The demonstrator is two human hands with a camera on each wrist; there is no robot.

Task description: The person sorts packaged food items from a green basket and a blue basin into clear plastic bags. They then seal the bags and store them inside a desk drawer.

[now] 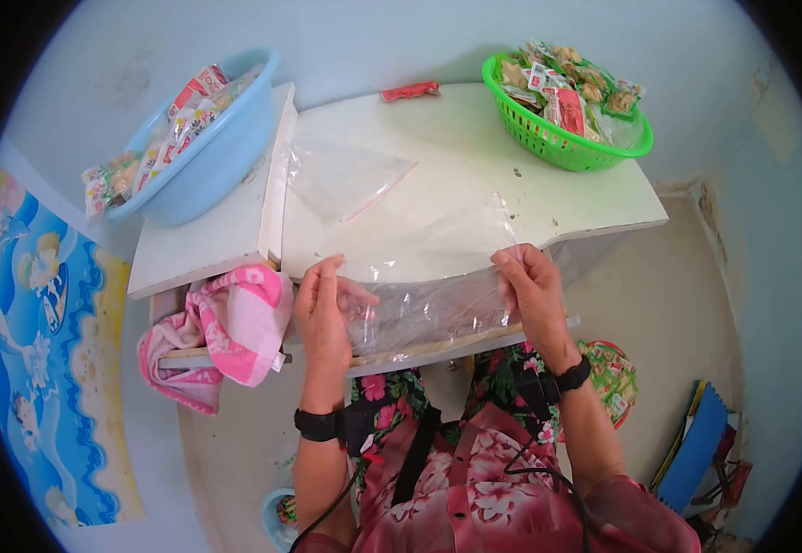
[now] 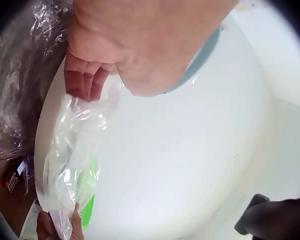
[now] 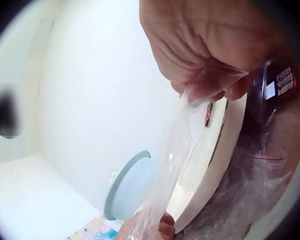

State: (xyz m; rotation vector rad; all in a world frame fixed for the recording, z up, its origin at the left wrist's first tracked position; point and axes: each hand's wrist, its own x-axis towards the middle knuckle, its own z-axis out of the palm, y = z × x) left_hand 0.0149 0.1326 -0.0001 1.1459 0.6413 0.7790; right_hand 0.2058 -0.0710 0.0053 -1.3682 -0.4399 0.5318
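Stretched between the two hands is a clear plastic bag [image 2: 72, 150], raised over the front edge of the white table [image 1: 447, 138]. My left hand [image 1: 325, 309] pinches one side of it, some fingers showing through the film. At the opposite side, my right hand [image 1: 532, 290] grips the bag between thumb and fingers. The right wrist view shows the film [image 3: 172, 145] running taut from one hand to the other. A second clear bag [image 1: 346, 180] with a red line along its edge lies flat on the table, beyond the left hand.
Packaged snacks fill a blue basin [image 1: 212, 170] at back left and a green basket [image 1: 567, 143] at back right. A red packet [image 1: 410, 90] lies between them. Below the tabletop, an open drawer holds clear bags and a red keypad phone [image 3: 285, 82]. A pink towel [image 1: 249, 323] hangs at left.
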